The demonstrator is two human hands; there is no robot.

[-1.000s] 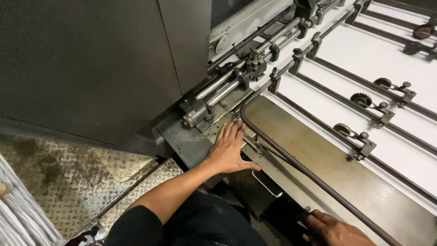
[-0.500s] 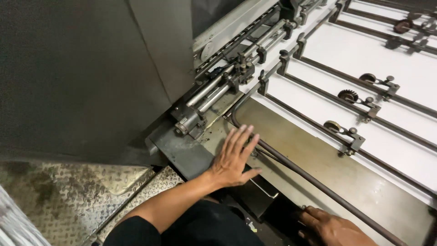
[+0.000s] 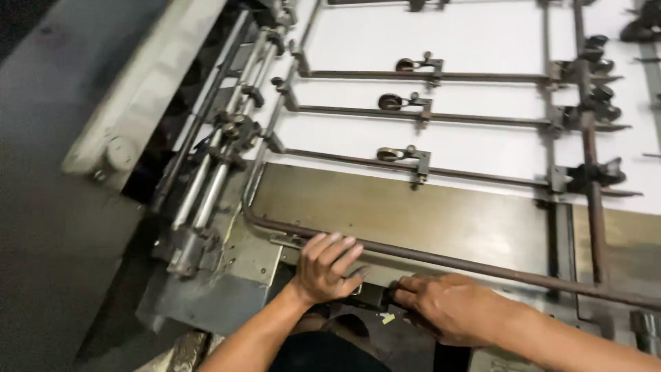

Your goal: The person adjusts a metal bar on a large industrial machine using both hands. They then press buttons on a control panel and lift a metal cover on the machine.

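Observation:
My left hand point(image 3: 325, 265) rests at the front edge of a metal feed table, fingers spread over a long rusty rod point(image 3: 482, 265) that runs along that edge. My right hand point(image 3: 447, 306) is just to its right and lower, fingers curled at a small dark metal part point(image 3: 372, 295) under the rod; whether it grips the part is hidden. The brown metal plate point(image 3: 413, 213) lies right behind both hands. White sheets point(image 3: 447, 48) lie on the table beyond it.
Thin bars with small guide wheels point(image 3: 389, 102) cross the white sheets. Rollers and shafts point(image 3: 206, 186) run down the left side next to a grey machine housing point(image 3: 55, 227). More wheel brackets point(image 3: 592, 176) sit on a bar at the right.
The view has swung right and over the table. My right hand has moved up from the lower right to beside my left hand, which stays on the front edge by the rod.

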